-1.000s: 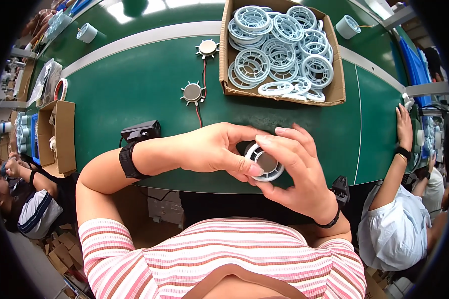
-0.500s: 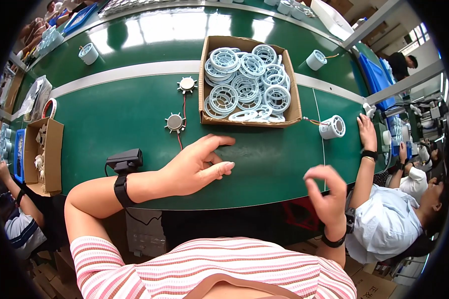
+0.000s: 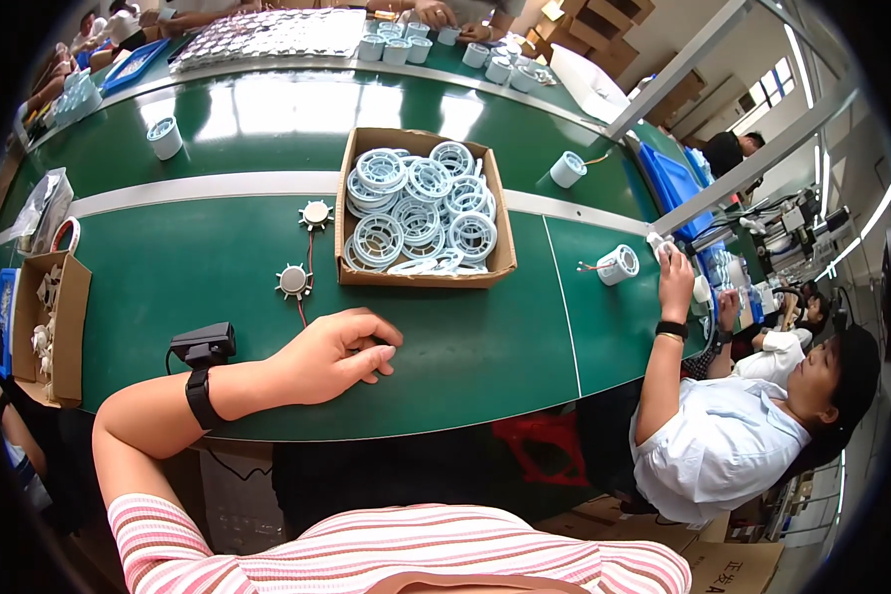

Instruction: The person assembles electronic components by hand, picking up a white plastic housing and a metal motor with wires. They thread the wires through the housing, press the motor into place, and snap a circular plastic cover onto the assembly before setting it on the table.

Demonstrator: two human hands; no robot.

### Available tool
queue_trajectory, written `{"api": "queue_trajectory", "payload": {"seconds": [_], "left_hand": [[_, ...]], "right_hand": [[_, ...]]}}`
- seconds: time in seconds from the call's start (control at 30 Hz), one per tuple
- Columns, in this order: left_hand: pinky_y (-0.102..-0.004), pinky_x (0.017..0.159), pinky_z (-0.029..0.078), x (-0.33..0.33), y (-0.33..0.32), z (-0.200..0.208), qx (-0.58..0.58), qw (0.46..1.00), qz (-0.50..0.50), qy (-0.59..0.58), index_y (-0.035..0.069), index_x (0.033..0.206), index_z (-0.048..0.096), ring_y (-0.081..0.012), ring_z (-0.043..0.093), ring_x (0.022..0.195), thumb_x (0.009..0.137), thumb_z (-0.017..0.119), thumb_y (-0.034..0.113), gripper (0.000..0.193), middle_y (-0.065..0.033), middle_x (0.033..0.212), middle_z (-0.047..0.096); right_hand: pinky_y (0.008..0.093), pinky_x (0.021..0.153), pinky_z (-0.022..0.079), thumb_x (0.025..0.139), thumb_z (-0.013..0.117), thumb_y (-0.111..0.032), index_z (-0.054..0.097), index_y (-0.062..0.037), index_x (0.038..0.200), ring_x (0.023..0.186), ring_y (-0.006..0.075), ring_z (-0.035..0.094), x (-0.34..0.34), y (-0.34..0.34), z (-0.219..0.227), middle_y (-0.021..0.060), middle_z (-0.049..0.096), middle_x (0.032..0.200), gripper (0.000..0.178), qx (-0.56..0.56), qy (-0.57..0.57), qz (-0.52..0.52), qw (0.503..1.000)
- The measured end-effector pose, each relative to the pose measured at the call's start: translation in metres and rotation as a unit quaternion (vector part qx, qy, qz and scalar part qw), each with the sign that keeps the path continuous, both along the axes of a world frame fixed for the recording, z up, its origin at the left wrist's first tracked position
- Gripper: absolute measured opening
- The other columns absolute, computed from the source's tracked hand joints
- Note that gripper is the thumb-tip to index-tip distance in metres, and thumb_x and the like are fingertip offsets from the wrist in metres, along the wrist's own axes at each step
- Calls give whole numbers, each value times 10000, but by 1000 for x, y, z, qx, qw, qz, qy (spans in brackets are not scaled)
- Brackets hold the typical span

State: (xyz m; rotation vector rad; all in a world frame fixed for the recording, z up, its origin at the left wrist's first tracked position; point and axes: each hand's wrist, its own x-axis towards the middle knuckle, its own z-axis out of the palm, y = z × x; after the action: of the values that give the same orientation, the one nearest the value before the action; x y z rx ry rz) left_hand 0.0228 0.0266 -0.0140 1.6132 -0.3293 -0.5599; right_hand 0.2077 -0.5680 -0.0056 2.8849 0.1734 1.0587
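My left hand (image 3: 342,358) rests low over the green tabletop near its front edge, its fingers curled loosely inward and the thumb tip close to the index finger. Nothing shows between them. Just beyond it lie two round, silver-centred parts with short white prongs around their rims; the nearer disc (image 3: 292,280) and the farther disc (image 3: 316,215) are joined by red wire. Beyond and to the right of the hand, a cardboard box (image 3: 426,279) holds a heap of pale blue spoked plastic rings (image 3: 418,220). My right hand is out of view.
A pale blue cylinder with wires (image 3: 618,265) lies at right, near a co-worker's hand (image 3: 675,282). Similar cylinders (image 3: 165,139) (image 3: 568,169) stand beyond the pale divider strip (image 3: 218,188). At left is a cardboard box of small white parts (image 3: 67,337).
My right hand has left the view. The fingers of my left hand have drawn closer together. The view has shifted, so the table things appear lower and farther left.
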Motion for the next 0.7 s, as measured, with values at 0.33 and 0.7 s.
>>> {"api": "queue_trajectory", "payload": {"seconds": [0.33, 0.7], "left_hand": [[-278, 807, 609, 2, 2, 4, 19, 999, 1, 28, -27, 1210, 627, -148, 704, 1006, 1063, 567, 128, 222, -87, 1209, 650], [-274, 813, 605, 0, 1, 7, 20, 999, 15, 36, -31, 1206, 639, -134, 705, 981, 1055, 578, 141, 236, -67, 1073, 676]], "right_hand": [[427, 964, 509, 946, 611, -247, 734, -91, 1107, 1018, 326, 664, -13, 110, -29, 147, 726, 1047, 256, -371, 88, 218, 899], [541, 964, 453, 931, 571, -346, 680, -73, 901, 954, 371, 600, -9, 28, -5, 167, 652, 881, 295, -171, -13, 9, 985]]}}
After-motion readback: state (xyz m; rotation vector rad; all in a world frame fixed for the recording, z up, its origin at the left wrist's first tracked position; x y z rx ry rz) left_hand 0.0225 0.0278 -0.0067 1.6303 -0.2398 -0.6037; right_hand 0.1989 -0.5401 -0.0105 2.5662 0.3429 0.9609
